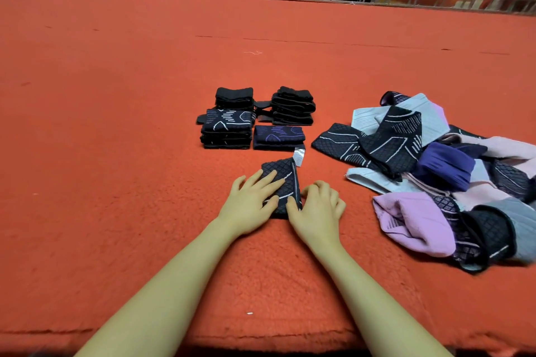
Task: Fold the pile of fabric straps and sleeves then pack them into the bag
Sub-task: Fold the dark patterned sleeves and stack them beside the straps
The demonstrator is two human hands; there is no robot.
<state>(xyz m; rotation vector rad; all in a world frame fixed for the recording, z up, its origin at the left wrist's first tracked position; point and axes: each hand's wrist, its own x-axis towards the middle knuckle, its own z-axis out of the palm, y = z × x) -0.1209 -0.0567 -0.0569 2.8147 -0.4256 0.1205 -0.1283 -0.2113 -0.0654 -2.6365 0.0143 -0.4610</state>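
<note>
The folding step was in hand, with packing not yet begun and no bag in view. A dark quilted sleeve (282, 185), folded to a small rectangle with a white tag at its far corner, lay on the orange counter (116, 124) directly in front of the person. The left hand (252, 197) pressed flat on it with fingers straight; the right hand (317, 206) sat at its right edge, fingers curled and thumb on the fabric, seemingly pinching the fold. The hands were close together, with only the sleeve between them.

Next, the sleeve probably needed lifting onto a matching stack without unfolding.

Just beyond stood 4 folded stacks (255, 119): 2 black at the back, 2 patterned in front. 1 unfolded pile (441, 174) lay to the right, its pieces too tangled to count.
</note>
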